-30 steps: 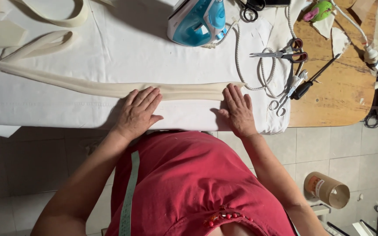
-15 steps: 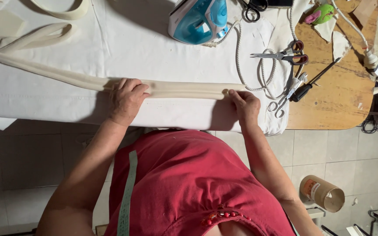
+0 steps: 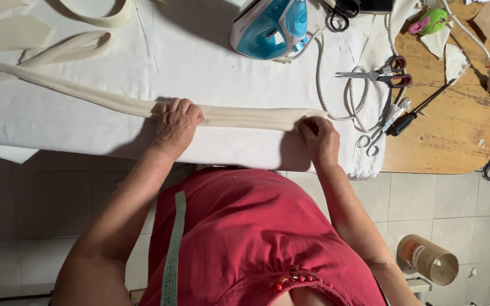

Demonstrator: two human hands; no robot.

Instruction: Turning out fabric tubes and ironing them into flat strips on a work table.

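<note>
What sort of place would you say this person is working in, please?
Probably a home sewing or tailoring workspace. Both hands, left hand and right hand, press a long cream fabric strip on a white padded cloth, beside a blue-and-white steam iron and red-handled scissors.

A long, narrow cream fabric strip [image 3: 245, 116] lies flat along the white padded ironing surface, apparently folded lengthwise.

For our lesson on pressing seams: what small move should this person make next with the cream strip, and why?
Probably reach for the blue iron: the left hand and right hand already hold the cream fabric strip flat and folded on the white cloth.
</note>
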